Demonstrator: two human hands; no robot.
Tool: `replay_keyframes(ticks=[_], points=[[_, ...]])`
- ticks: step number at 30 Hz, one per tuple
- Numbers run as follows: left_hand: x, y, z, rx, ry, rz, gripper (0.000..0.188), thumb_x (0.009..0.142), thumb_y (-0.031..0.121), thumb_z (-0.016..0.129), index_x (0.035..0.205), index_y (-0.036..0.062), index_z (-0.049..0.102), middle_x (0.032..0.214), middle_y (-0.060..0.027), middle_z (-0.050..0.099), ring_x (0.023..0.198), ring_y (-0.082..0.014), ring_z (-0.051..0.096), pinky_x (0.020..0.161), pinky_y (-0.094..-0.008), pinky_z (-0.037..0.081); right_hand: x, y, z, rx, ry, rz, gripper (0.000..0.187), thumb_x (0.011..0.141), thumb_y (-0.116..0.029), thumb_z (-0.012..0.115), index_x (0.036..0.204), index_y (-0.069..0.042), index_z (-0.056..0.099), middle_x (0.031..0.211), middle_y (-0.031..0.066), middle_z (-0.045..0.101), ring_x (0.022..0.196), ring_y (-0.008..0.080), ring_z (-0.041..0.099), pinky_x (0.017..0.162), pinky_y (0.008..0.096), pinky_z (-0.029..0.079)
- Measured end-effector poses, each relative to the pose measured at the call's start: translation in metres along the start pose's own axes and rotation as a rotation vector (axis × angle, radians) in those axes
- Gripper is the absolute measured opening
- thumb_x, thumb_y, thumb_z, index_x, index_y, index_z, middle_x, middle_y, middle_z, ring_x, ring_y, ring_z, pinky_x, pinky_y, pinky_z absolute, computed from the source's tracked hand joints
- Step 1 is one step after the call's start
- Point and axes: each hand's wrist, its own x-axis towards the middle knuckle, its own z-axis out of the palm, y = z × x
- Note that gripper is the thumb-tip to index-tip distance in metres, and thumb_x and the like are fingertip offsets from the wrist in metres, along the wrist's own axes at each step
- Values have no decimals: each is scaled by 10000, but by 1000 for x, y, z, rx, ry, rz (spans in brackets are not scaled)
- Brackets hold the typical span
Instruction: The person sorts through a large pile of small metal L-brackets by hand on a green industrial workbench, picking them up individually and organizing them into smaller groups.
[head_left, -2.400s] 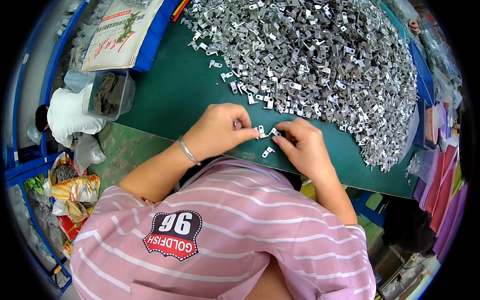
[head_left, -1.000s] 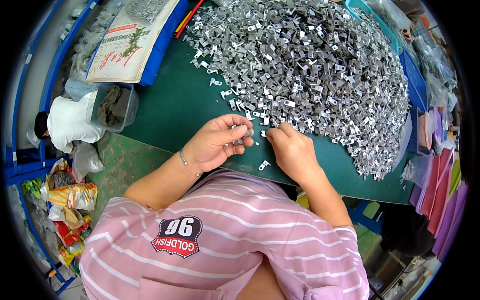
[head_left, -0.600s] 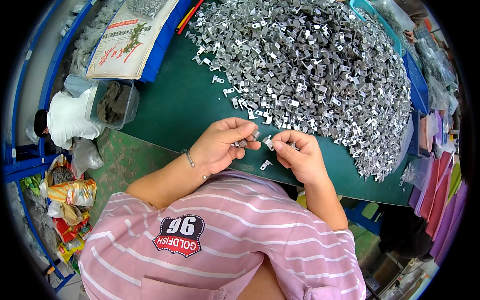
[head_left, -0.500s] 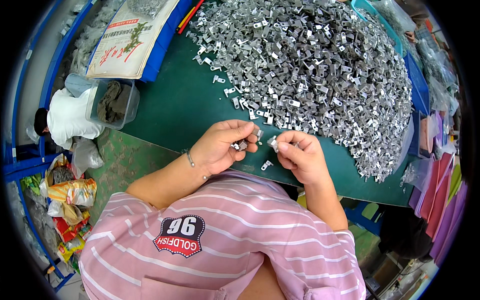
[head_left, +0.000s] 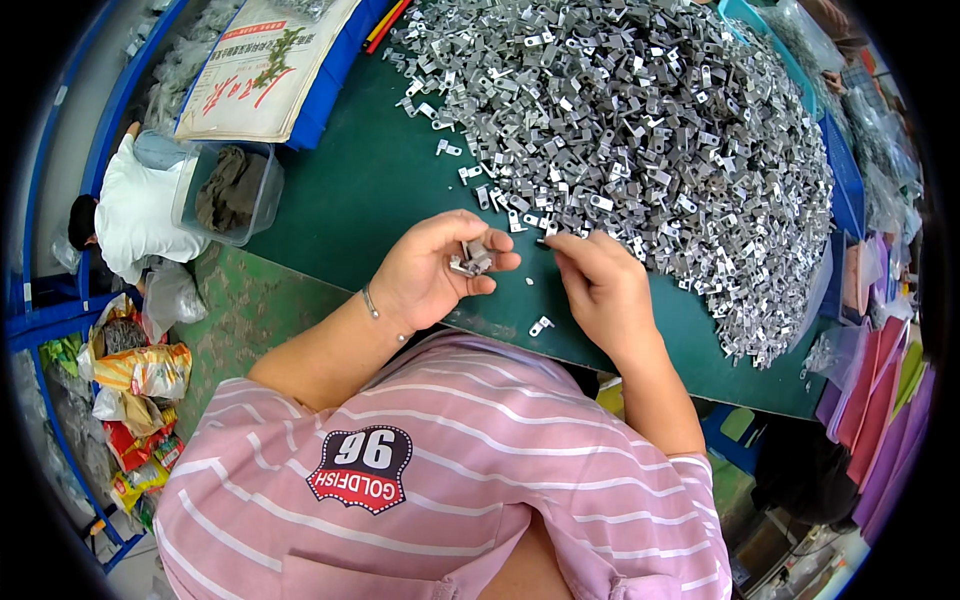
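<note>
My left hand (head_left: 432,264) is half curled, palm up, around several small metal brackets (head_left: 473,259). My right hand (head_left: 608,292) reaches palm down to the near edge of a large heap of silvery brackets (head_left: 620,130); its thumb and forefinger are pinched together, and a small bright bit shows at their tips, too little to make out. A single loose bracket (head_left: 541,326) lies on the green table (head_left: 340,220) near its front edge, between my forearms. A tiny pale scrap (head_left: 529,282) lies just beyond it.
At the far left of the table, a blue tray (head_left: 325,110) carries a printed paper. Beside it a clear tub (head_left: 262,205) holds dark cloth. Another person (head_left: 145,215) is bent low at the left. Red and purple sheets (head_left: 872,375) hang at the right.
My right hand has moved forward from beside the left hand to the heap's edge and turned palm down. My left hand has shifted slightly left and forward, still cupping brackets.
</note>
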Motion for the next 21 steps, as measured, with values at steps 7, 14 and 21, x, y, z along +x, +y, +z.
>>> replay_keyframes(ticks=[7,14,21], points=[[25,2,-7,1276,-80,795,94,787,25,640,880,34,638,755,-82,579,640,-230,563,553,-308,463,9,-6,0,-444,-96,-122,255,709,-42,589,954,-100,634,698,75,531,635,257,603,531,366,492],[29,-2,-5,1685,-92,977,126,746,35,669,867,30,633,820,-111,562,715,-295,585,638,-366,478,1,-4,0,-308,-102,-52,158,758,-80,621,912,-67,590,732,85,563,644,277,607,536,377,497],[21,-6,-3,1661,-138,958,161,741,30,676,894,29,625,847,-111,553,717,-297,576,640,-364,475,-3,1,1,-233,-75,2,175,754,-103,669,908,-63,597,772,91,592,655,299,615,547,383,502]])
